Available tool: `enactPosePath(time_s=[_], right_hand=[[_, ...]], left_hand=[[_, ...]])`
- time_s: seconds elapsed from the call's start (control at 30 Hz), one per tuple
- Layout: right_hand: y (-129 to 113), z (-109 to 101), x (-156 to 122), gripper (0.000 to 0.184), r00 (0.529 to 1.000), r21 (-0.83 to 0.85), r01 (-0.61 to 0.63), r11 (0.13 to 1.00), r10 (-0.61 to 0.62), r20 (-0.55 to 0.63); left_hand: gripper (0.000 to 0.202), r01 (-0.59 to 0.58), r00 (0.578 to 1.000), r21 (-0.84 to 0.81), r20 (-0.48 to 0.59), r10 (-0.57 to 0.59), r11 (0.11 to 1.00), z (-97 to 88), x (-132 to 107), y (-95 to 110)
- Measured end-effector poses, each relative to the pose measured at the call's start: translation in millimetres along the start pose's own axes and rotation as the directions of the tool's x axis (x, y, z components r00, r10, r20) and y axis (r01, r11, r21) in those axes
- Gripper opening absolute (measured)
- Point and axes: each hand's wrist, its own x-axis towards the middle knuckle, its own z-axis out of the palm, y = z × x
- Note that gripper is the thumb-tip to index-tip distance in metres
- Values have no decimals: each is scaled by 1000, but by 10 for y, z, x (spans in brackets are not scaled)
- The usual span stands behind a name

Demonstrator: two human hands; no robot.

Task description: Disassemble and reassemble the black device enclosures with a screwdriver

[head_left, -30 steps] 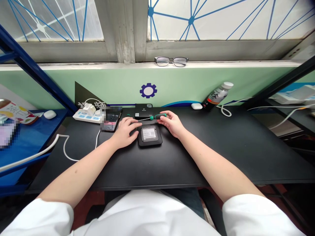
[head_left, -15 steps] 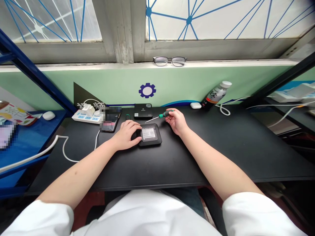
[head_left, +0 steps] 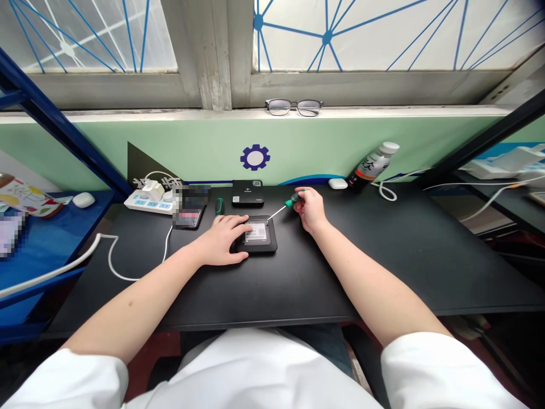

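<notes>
A small black square device (head_left: 260, 236) with a white label lies on the black desk (head_left: 298, 272) in front of me. My left hand (head_left: 223, 238) rests on its left side, fingers curled over the edge and holding it down. My right hand (head_left: 310, 207) is closed around a green-handled screwdriver (head_left: 288, 203), whose thin shaft slants down and left so that the tip meets the device's far right corner. A second green-handled tool (head_left: 219, 206) lies on the desk just beyond my left hand.
Behind the device sit a black box (head_left: 247, 192), a phone (head_left: 189, 213), a white power strip (head_left: 149, 201) with cables, a white earbud case (head_left: 338, 183) and a lying bottle (head_left: 373, 162). Glasses (head_left: 293, 106) rest on the sill. A blue shelf (head_left: 46, 238) stands left.
My right hand lifted the screwdriver to the right, then tilted its tip down onto the device's corner. My left hand slid further onto the device, which shifted slightly.
</notes>
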Motion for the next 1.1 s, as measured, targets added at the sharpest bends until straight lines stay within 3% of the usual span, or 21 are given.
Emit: enactPosePath(time_s=[0.43,0.73,1.1], right_hand=[[7,42,-30,22,1000,-71,3,998,-4,-8],[18,63,-35,24,1000,-95,7,995,-8,-11],[28,49,-32,26,1000,-108,24,994,-25,-7]], left_hand=[[58,44,999,176,-39,-38,983,-8,-12,36],[70,50,998,52,-49,-48,997,46,13,-30],[74,28,998,39,-52,-26,999,60,12,-37]])
